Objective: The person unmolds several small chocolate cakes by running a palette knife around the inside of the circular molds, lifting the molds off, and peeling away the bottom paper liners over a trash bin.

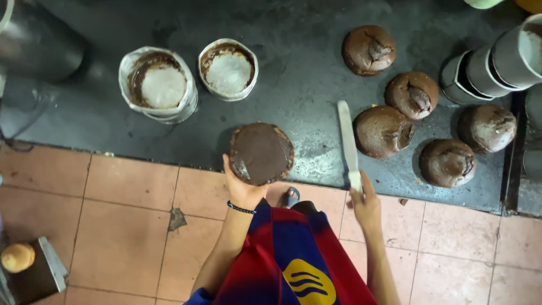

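**Counter tally, left to right**

Two paper-lined tins [158,85] at left. Left hand [241,189] cupped under one flat round cake [261,153] at counter edge. Right hand [366,204] closed around one palette knife [348,144]. Five domed cakes [383,131] right, beside stacked tins [497,62].

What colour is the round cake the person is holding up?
Dark chocolate brown. The round cake, held by the left hand, shows best in the head view.

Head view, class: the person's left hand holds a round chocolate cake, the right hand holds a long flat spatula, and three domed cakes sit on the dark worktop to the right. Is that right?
Not quite. The head view shows five domed cakes on the dark worktop, not three. The rest stands: the left hand holds the round chocolate cake, and the right hand holds the long flat spatula.
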